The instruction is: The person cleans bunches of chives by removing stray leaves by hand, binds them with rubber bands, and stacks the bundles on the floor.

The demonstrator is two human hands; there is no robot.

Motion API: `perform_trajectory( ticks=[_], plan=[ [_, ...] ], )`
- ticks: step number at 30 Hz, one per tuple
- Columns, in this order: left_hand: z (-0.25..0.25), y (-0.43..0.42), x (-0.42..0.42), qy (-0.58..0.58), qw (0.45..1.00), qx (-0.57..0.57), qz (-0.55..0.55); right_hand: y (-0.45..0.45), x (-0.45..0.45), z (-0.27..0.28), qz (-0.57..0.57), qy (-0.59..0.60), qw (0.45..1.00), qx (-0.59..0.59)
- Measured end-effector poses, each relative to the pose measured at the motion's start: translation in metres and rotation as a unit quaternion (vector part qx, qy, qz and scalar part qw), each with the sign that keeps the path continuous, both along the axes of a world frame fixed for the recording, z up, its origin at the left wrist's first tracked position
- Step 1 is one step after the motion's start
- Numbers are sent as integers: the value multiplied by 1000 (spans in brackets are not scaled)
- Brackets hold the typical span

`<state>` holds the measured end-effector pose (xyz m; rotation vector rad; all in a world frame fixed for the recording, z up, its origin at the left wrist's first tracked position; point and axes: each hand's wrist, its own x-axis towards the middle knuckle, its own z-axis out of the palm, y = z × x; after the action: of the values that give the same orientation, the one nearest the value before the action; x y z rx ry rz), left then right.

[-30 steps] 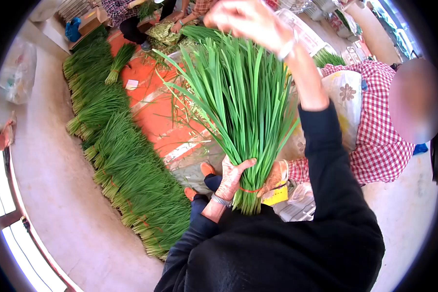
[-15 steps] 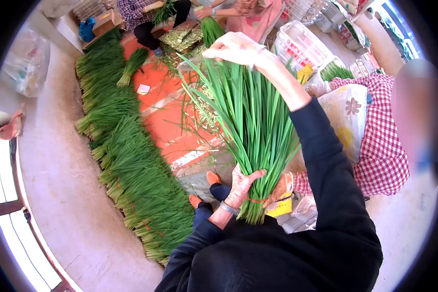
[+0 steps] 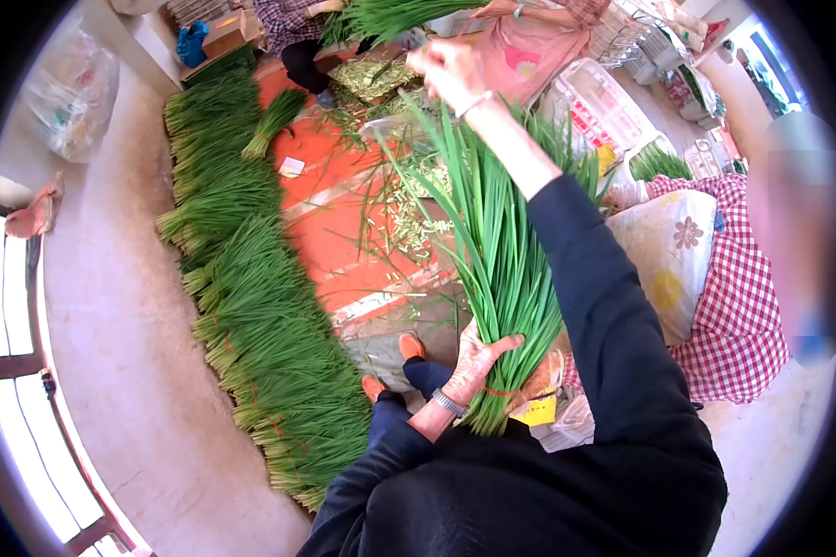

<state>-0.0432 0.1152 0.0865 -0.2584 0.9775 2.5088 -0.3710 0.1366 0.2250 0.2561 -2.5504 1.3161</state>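
My left hand (image 3: pixel 474 367), with a metal watch at its wrist, is wrapped around the lower part of a bunch of garlic chives (image 3: pixel 511 269). A red band (image 3: pixel 500 393) circles the stems just below my grip. The pale cut ends point down towards my body, and the long green leaves fan upward and away. Above the leaf tips, my right hand (image 3: pixel 450 76) is raised at the end of an outstretched arm. Motion blurs its fingers, so whether they pinch a leaf cannot be made out.
Tied chive bundles (image 3: pixel 269 343) lie in a long row on the left. One loose bundle (image 3: pixel 274 123) rests on the red floor mat (image 3: pixel 330 223), among scattered trimmings (image 3: pixel 404 218). Two people sit at the far side; another person in a checked garment (image 3: pixel 734 297) is close on the right, near white crates (image 3: pixel 599 107).
My right hand has moved slightly up past the leaf tips. The held bunch has shifted a little right. At the far side, a person's chives have swung up to horizontal.
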Motion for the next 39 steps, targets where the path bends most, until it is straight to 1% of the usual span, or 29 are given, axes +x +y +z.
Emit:
perform_trajectory(
  ticks=[1,2,3,4,5,7,9,11,13,14,15,16,18,19,21,22,24,25,26,27,28,30,32,33,35,36,37,38,39],
  plan=[
    [1,0,-2,-2,1000,-2,0,-1,-4,16,-3,22,1000,-19],
    [3,1,-4,-6,1000,-1,-6,-5,0,36,13,24,1000,-8],
    [4,2,-7,-8,1000,0,-8,-6,-1,45,87,25,995,-31],
    [0,5,-11,-5,1000,-9,0,-14,20,59,165,35,972,-162],
    [-4,6,-16,-4,1000,-10,4,-19,34,58,169,35,972,-162],
    [-6,9,-26,-36,999,-2,7,-23,56,54,218,114,966,-84],
    [-7,11,-34,-26,1000,-2,3,-22,84,39,268,116,954,-66],
    [-13,20,-47,-66,998,6,16,-19,120,38,265,52,963,-12],
    [-24,27,-58,-94,994,55,3,-19,153,20,243,-8,969,-36],
    [-42,33,-60,-78,993,86,-13,-16,167,12,255,-30,966,-44],
    [-85,45,-59,-64,991,116,-31,-12,180,4,265,-54,961,-53],
    [-152,58,-68,269,942,-78,-182,-9,192,-1,268,-72,959,-53],
    [-84,43,-84,254,954,-80,-135,-1,213,-5,282,-126,950,-56],
    [-68,40,-88,295,939,-123,-129,2,221,-6,295,-165,939,-60],
    [-56,39,-94,370,898,-211,-111,2,237,-8,310,-141,937,-72],
    [-51,38,-90,257,937,-183,-148,0,245,-9,312,-127,938,-81],
    [-59,18,-75,269,933,-176,-162,-8,258,-13,315,-150,933,-87],
    [-59,8,-63,244,942,-182,-140,-14,267,-15,311,-167,931,-89],
    [-54,-3,-56,283,929,-210,-109,-18,270,-16,325,-160,931,-53],
    [-55,-12,-47,269,936,-210,-88,-24,275,-27,335,-128,932,-53],
    [-59,-23,-37,226,953,-186,-72,-30,280,-33,345,-139,928,-32],
    [-80,-42,-18,136,982,-127,-28,-43,286,-46,371,-144,917,32],
    [-139,-63,11,123,988,-32,83,-54,296,-59,404,-139,896,123],
    [-164,-76,34,96,985,-63,127,-62,302,-65,425,-147,884,128],
    [-213,-101,80,36,968,-128,211,-73,318,-80,452,-219,853,144],
    [-211,-118,91,-214,932,-115,268,-80,322,-94,473,-215,841,152],
    [-208,-142,117,-342,890,-126,274,-88,330,-100,484,-238,824,173],
    [-216,-155,147,-370,857,-128,334,-94,336,-110,499,-246,810,185],
    [-249,-161,187,-378,840,-108,373,-98,343,-122,510,-252,798,197]
  ],
)
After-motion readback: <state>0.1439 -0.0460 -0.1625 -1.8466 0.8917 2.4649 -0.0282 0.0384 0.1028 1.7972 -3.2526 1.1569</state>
